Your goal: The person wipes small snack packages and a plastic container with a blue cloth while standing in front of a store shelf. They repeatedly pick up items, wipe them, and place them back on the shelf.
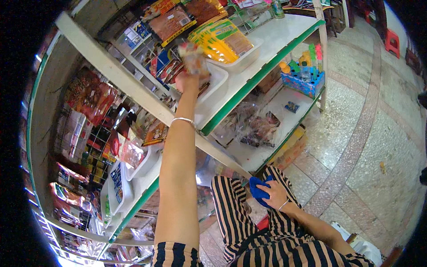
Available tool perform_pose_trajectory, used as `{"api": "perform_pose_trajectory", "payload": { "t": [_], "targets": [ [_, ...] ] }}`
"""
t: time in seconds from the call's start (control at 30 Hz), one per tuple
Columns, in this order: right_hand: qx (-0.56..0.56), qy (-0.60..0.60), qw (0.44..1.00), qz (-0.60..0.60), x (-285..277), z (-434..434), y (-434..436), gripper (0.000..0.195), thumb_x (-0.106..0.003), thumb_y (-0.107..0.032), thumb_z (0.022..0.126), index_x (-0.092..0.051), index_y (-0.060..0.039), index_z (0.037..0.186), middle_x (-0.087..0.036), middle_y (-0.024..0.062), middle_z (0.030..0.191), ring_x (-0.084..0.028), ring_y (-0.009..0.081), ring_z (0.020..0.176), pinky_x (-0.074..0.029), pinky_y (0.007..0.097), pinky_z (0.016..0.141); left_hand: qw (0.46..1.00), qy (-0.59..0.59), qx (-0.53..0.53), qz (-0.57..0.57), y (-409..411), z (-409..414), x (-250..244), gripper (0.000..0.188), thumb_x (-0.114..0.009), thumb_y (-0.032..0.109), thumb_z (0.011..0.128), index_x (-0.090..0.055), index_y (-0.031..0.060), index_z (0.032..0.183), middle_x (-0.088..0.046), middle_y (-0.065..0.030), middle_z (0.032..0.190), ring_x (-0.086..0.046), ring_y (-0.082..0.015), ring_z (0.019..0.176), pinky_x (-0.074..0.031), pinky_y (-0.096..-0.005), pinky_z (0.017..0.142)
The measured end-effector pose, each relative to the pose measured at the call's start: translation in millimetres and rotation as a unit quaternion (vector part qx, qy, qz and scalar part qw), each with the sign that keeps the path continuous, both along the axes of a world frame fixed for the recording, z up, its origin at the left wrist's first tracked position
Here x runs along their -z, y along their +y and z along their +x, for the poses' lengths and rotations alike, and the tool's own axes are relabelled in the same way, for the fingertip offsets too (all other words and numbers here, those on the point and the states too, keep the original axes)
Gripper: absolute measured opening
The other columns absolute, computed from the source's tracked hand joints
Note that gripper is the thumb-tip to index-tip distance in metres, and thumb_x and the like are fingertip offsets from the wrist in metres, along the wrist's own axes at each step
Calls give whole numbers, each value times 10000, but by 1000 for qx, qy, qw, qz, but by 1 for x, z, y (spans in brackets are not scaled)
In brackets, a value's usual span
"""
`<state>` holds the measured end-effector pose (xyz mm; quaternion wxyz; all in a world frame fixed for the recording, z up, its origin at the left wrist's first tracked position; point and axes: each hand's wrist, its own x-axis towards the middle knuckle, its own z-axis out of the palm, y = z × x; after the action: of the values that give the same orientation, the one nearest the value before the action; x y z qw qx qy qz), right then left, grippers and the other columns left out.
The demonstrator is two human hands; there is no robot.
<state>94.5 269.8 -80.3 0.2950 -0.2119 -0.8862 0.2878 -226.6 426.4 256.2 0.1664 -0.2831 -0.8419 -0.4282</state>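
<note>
Stretched out over the upper shelf, my left hand (185, 81) is closed on a snack packet (193, 60), which is blurred. Below that hand is a white plastic tray (220, 78) with more packets in it. Beside it, a second white tray (252, 55) holds yellow-edged snack packs (223, 40). Low over my striped trouser legs, my right hand (276, 194) grips a blue cloth (258, 192).
A lower shelf (257, 158) bears clear-wrapped packets (257, 126) and a blue box of small bottles (303, 81). A slanting shelf post (116, 70) stands left of my forearm. Cardboard boxes (290, 148) are under the lower shelf. A red stool (392, 43) stands on the floor.
</note>
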Motion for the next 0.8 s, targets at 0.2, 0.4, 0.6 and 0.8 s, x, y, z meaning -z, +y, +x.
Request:
{"api": "perform_pose_trajectory", "payload": {
  "t": [0.2, 0.4, 0.6, 0.8],
  "targets": [
    [-5, -16, 1000, -4, -8, -1, -3, 562, -732, -197, 626, -582, -198, 1167, -530, 149, 1047, -505, 322, 965, -422, 413, 824, 877, -117, 372, 282, -49, 98, -58, 147, -652, 60, 783, -619, -19, 902, -649, -60, 774, -605, -118, 630, -481, -260, 542],
    [73, 66, 990, -105, 10, 0, 5, 417, -679, -132, 707, -602, -109, 1116, -578, 155, 1050, -556, 283, 969, -455, 375, 824, 858, -349, 375, 50, -230, 171, 33, 196, -644, 128, 820, -614, -3, 963, -651, -59, 786, -615, -114, 585, -497, -225, 516],
    [124, 251, 847, -451, -33, -3, 17, 241, -649, -148, 786, -650, 15, 965, -657, 44, 843, -576, 114, 714, -473, 264, 674, 823, -542, 170, 16, -392, 174, 219, 179, -639, 171, 832, -620, 11, 909, -662, -95, 713, -638, -116, 584, -504, -195, 485],
    [-122, 105, 986, -46, -117, -15, -68, 550, -704, -111, 658, -581, -172, 1190, -563, 128, 1034, -538, 265, 952, -440, 365, 850, 804, -572, 114, 119, -416, 194, 272, 133, -631, 73, 823, -618, -16, 921, -654, -89, 789, -620, -127, 608, -510, -223, 536]
  ]
}}
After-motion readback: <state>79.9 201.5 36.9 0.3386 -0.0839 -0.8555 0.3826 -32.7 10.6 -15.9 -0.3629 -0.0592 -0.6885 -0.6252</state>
